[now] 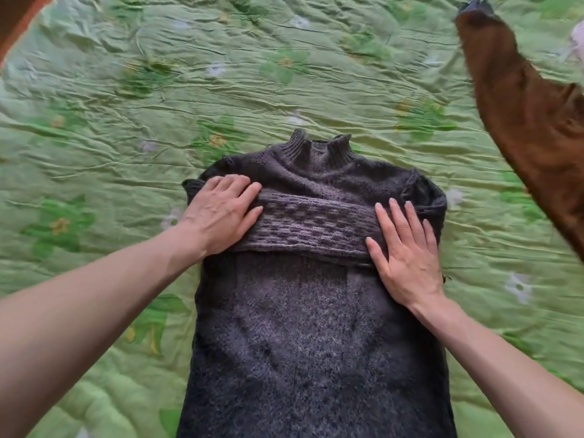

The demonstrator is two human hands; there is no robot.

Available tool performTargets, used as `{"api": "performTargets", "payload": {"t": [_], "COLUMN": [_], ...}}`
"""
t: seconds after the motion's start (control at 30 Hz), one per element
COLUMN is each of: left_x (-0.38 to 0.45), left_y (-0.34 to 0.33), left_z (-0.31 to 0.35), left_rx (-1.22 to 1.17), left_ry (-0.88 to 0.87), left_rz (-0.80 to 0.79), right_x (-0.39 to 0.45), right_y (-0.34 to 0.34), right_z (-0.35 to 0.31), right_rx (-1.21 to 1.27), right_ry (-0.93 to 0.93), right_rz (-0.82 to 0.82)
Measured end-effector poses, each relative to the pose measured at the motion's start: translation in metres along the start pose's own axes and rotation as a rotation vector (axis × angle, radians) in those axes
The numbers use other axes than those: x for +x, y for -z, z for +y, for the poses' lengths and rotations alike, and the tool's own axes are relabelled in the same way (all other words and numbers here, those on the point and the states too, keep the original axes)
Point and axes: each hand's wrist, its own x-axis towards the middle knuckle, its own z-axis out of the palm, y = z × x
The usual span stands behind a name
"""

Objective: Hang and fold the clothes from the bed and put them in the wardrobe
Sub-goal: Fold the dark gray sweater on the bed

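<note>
A dark grey-purple knitted sweater lies flat on the green quilted bed, with its ribbed collar pointing away from me. Both sleeves are folded across the chest as a patterned band. My left hand presses flat on the left end of that band, fingers straight. My right hand presses flat on the band's right end, fingers spread. The sweater's lower hem runs out of the bottom of the view.
A brown garment lies on the bed at the upper right, with a dark piece at its far tip. A brown and orange edge shows in the top left corner. The green floral cover surrounds the sweater on all sides.
</note>
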Motion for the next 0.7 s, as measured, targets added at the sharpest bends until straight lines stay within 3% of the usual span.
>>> {"api": "performTargets", "payload": {"t": [0.1, 0.27, 0.43, 0.6, 0.7], "left_x": [-0.001, -0.009, -0.017, -0.052, -0.075], "left_y": [0.009, 0.009, 0.002, -0.023, -0.038], "left_z": [-0.016, -0.032, 0.017, 0.072, 0.064], "left_rx": [0.150, 0.186, -0.017, -0.137, -0.176], "left_ry": [0.010, 0.087, 0.187, 0.224, 0.395], "left_rz": [-0.013, -0.071, 0.110, 0.035, 0.025], "right_x": [0.009, 0.013, 0.017, -0.002, -0.018], "right_y": [0.001, 0.000, 0.011, 0.022, 0.011], "right_z": [0.010, 0.015, 0.009, -0.014, -0.004], "right_rx": [-0.027, -0.045, -0.066, -0.028, -0.028], "right_ry": [-0.011, 0.009, -0.013, 0.209, 0.028], "right_rz": [-0.082, -0.196, -0.259, -0.097, -0.194]}}
